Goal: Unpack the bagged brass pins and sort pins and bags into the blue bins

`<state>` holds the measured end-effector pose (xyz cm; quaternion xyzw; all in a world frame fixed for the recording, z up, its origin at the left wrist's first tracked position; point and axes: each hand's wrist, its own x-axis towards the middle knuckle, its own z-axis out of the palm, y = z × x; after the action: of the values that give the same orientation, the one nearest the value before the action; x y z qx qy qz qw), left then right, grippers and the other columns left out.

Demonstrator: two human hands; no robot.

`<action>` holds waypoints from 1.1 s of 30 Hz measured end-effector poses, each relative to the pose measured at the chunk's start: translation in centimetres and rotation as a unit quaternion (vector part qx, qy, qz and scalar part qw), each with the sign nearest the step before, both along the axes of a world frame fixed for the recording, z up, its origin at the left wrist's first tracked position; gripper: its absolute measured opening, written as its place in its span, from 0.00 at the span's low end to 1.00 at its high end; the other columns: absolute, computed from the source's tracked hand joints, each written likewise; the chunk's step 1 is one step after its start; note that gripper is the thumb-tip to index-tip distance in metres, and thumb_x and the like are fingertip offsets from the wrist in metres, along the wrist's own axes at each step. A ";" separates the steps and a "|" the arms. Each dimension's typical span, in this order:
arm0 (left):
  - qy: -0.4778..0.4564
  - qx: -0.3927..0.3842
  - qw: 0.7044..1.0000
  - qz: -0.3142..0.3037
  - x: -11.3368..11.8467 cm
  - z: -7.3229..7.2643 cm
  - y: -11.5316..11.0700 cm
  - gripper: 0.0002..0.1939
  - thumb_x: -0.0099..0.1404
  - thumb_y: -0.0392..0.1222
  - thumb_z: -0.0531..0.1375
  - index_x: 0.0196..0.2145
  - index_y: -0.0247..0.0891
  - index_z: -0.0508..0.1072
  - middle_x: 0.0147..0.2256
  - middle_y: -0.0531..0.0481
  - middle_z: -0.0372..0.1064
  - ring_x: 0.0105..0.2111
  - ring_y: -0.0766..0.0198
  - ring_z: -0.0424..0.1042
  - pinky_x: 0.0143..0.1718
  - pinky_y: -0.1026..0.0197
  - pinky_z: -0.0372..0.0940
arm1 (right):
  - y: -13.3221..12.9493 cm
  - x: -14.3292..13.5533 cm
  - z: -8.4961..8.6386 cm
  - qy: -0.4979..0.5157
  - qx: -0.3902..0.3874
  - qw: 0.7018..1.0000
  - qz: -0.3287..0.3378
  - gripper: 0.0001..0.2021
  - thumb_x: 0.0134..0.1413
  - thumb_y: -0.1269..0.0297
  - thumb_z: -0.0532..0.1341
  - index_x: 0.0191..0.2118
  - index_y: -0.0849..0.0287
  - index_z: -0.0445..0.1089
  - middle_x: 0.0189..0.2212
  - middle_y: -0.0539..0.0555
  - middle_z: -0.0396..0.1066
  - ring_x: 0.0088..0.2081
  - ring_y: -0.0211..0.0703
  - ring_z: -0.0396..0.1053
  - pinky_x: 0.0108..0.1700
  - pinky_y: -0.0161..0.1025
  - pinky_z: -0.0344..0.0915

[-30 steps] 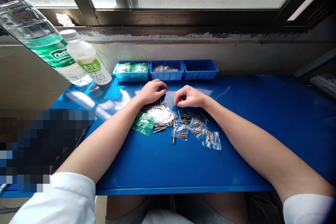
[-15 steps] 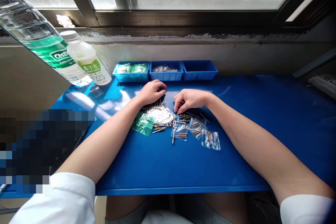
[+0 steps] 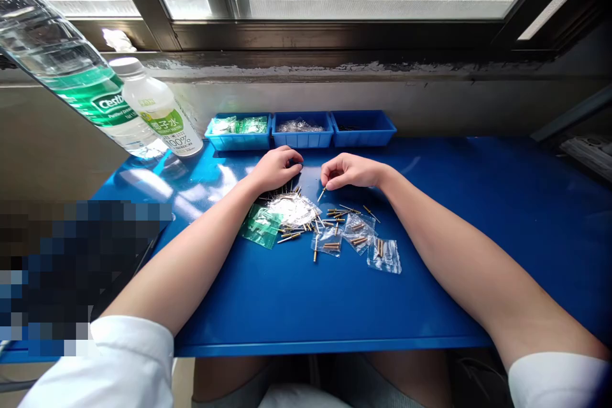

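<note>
My right hand (image 3: pixel 354 171) pinches a thin metal pin (image 3: pixel 322 193), silver with a brass-coloured end, between thumb and fingertips just above the table. My left hand (image 3: pixel 277 167) rests on the table behind the pile, its thumb apart from loosely bent fingers, with nothing visible in it. Between my forearms lie several loose brass-and-silver pins (image 3: pixel 290 238), around a crumpled silvery clear bag (image 3: pixel 292 209). A green plastic bag (image 3: pixel 262 225) lies to the left. Toward the right are small clear bags (image 3: pixel 386 258) with brass-coloured pieces in or under them.
Along the back stand three blue bins: one with green packets (image 3: pixel 239 125), one with clear bags (image 3: pixel 300 125), one with a few dark thin pieces (image 3: pixel 363 129). A large water bottle (image 3: pixel 86 83) and a white-capped bottle (image 3: pixel 165 115) stand at the left on the blue table (image 3: pixel 306 312).
My right hand has risen slightly and moved back from the pile, lifting a pin that now slants down from its fingertips. My left hand has stayed in place.
</note>
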<state>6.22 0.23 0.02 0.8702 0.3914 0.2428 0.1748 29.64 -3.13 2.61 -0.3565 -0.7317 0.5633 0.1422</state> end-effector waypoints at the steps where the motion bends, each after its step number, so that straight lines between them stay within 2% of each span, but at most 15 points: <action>1: 0.001 -0.001 1.000 -0.001 0.0 0.0 0.0 0.15 0.61 0.47 0.55 0.40 0.37 0.76 0.41 0.46 0.71 0.35 0.62 0.70 0.39 0.59 0.66 | 0.0 0.1 -0.2 0.019 -0.004 1.000 -0.021 0.12 0.42 0.59 0.69 0.31 0.62 0.73 0.27 0.49 0.71 0.29 0.35 0.65 0.34 0.34 0.62; 4: 0.003 -0.002 1.000 -0.003 0.0 0.0 0.0 0.15 0.61 0.46 0.55 0.40 0.37 0.76 0.41 0.46 0.71 0.35 0.61 0.70 0.39 0.59 0.66 | 0.0 0.3 -1.0 0.094 -0.009 0.990 -0.108 0.14 0.41 0.58 0.70 0.32 0.61 0.72 0.24 0.48 0.68 0.24 0.32 0.61 0.28 0.33 0.60; 7: 0.002 -0.002 1.000 -0.002 0.0 0.1 -0.1 0.15 0.61 0.46 0.55 0.40 0.38 0.76 0.41 0.46 0.71 0.35 0.61 0.70 0.39 0.59 0.66 | -0.1 0.0 -1.7 0.170 -0.006 0.963 -0.210 0.15 0.38 0.58 0.71 0.31 0.60 0.69 0.21 0.47 0.67 0.22 0.32 0.61 0.26 0.33 0.60; 9: 0.002 -0.002 1.000 -0.003 0.0 0.1 -0.1 0.15 0.61 0.46 0.55 0.40 0.38 0.76 0.41 0.46 0.71 0.35 0.61 0.70 0.40 0.59 0.66 | 0.2 -0.2 -2.2 0.188 0.027 0.941 -0.279 0.15 0.36 0.59 0.71 0.29 0.60 0.69 0.21 0.47 0.66 0.21 0.33 0.62 0.25 0.34 0.60; 11: 0.005 -0.005 1.000 -0.002 0.0 0.2 -0.1 0.15 0.62 0.46 0.55 0.40 0.38 0.76 0.41 0.46 0.71 0.35 0.61 0.70 0.40 0.59 0.66 | 0.7 -0.4 -2.8 0.193 0.085 0.908 -0.361 0.14 0.36 0.59 0.70 0.29 0.60 0.69 0.21 0.47 0.66 0.20 0.32 0.61 0.24 0.34 0.60; 13: 0.009 -0.008 1.000 -0.002 0.0 0.2 -0.1 0.15 0.62 0.47 0.54 0.40 0.38 0.76 0.41 0.46 0.71 0.35 0.61 0.70 0.40 0.59 0.66 | 1.4 -0.3 -3.3 0.199 0.141 0.860 -0.448 0.13 0.36 0.60 0.69 0.29 0.61 0.69 0.21 0.48 0.67 0.20 0.32 0.61 0.22 0.34 0.59; 16: 0.013 -0.011 1.000 -0.004 -0.1 0.3 -0.1 0.16 0.62 0.47 0.54 0.40 0.37 0.76 0.42 0.45 0.71 0.35 0.61 0.70 0.39 0.58 0.66 | 2.5 0.3 -3.9 0.212 0.184 0.798 -0.533 0.11 0.38 0.61 0.67 0.30 0.60 0.69 0.22 0.48 0.67 0.22 0.34 0.64 0.23 0.33 0.61; 25: 0.006 -0.006 1.000 -0.007 -0.1 0.1 0.0 0.15 0.62 0.45 0.55 0.40 0.37 0.76 0.41 0.46 0.71 0.34 0.61 0.70 0.39 0.59 0.65 | 3.6 1.7 -3.9 0.256 0.175 0.701 -0.642 0.07 0.41 0.69 0.65 0.30 0.60 0.68 0.23 0.47 0.67 0.22 0.33 0.64 0.23 0.33 0.63; 33: 0.008 -0.009 1.000 -0.007 -0.1 0.2 -0.1 0.15 0.62 0.45 0.55 0.40 0.37 0.76 0.41 0.46 0.71 0.34 0.61 0.70 0.39 0.59 0.65 | 3.6 1.8 -3.7 0.266 0.152 0.692 -0.653 0.06 0.40 0.72 0.65 0.29 0.60 0.69 0.22 0.47 0.67 0.22 0.33 0.64 0.21 0.32 0.63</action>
<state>6.16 0.15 0.24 0.8734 0.3887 0.2307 0.1810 31.42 0.42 -1.06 -0.5531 -0.3212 0.2811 0.7155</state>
